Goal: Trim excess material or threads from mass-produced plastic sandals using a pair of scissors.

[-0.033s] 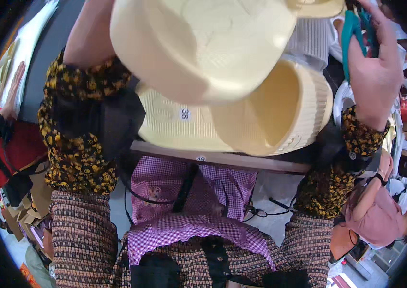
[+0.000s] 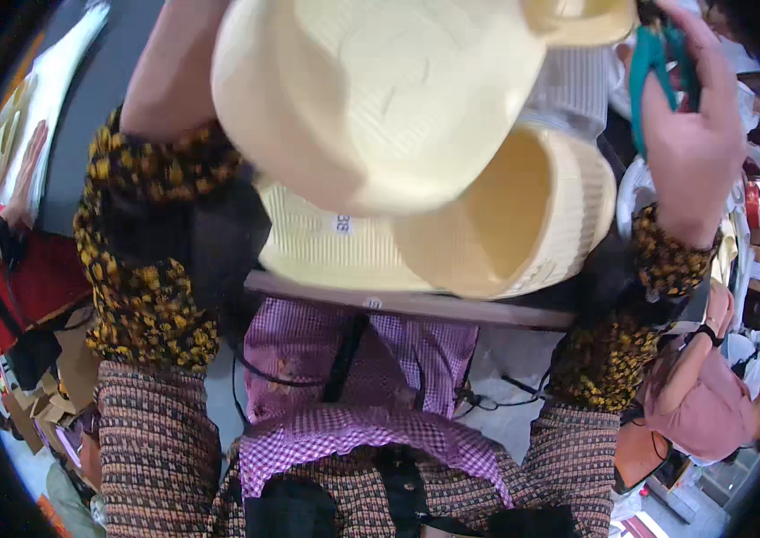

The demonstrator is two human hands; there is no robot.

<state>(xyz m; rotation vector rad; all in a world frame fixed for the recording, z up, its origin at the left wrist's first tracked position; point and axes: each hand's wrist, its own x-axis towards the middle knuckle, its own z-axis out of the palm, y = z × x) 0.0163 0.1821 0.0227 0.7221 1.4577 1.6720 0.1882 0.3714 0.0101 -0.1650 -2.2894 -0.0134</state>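
Head view: at the far left, a co-worker's hand (image 2: pixel 29 166) is seen on a white sheet (image 2: pixel 62 81). Next, the person's left forearm (image 2: pixel 174 72) is extended up toward the top edge, next to a pale yellow slide sandal (image 2: pixel 407 90) that is raised above the table (image 2: pixel 452 305). Beneath it, a second slide sandal (image 2: pixel 335 260) is laid on the table near its front edge, its strap opening turned to the right and a small white sticker (image 2: pixel 341 224) set on its ribbed footbed. At the right, teal-handled scissors (image 2: pixel 644 85) are held in the right hand (image 2: pixel 695 121), whose fingers are closed about the handles.

For good work, the raised sandal is best steadied from behind, and the scissor tips are best turned away from the soft-looking foam until a spot is clearly sighted; any snip is best made shallow and flat, so that the surface is not nicked.

The left hand is hidden or cut off, so its grip cannot be told. The face of the raised sandal is blurred, and its top is cropped. Much of the lower footbed is covered. The blades are lost in a dark clutter, and whether they are parted cannot be made out.
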